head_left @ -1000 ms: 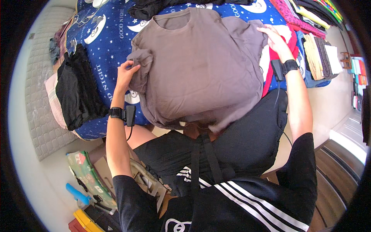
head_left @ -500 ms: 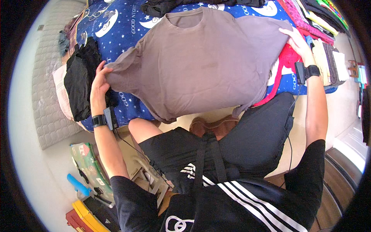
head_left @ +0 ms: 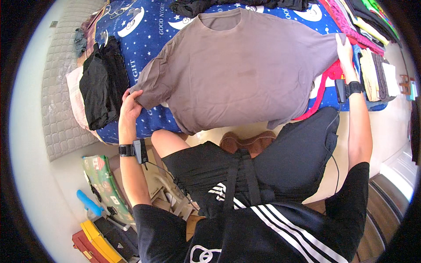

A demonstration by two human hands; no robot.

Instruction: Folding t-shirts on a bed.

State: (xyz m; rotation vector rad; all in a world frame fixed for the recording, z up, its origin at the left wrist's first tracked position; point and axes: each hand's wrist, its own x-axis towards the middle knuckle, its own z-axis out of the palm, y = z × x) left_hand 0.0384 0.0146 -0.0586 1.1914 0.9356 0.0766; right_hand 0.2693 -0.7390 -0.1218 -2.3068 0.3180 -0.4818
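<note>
A grey-brown T-shirt [head_left: 237, 70] lies spread over a blue bed cover [head_left: 144, 30] printed with moons and stars, its neckline at the far side and its hem toward my knees. My left hand [head_left: 130, 103] pinches the end of the left sleeve between thumb and fingers. At the far right, my right hand [head_left: 344, 50] grips the tip of the other sleeve, which is drawn out sideways. Part of a red cloth [head_left: 322, 96] shows from beneath the shirt on the right.
Black garments [head_left: 103, 85] lie on the bed's left, with a pink cloth beside them. Folded clothes [head_left: 372, 72] are stacked at the right, with more piled behind. Another black garment [head_left: 197, 8] lies along the far side. A brown stool [head_left: 247, 143] shows between my knees.
The view has shifted slightly. My left hand now holds the left sleeve flatter and straighter. My right hand has its fingers closed on the right sleeve's end, stretching it outward.
</note>
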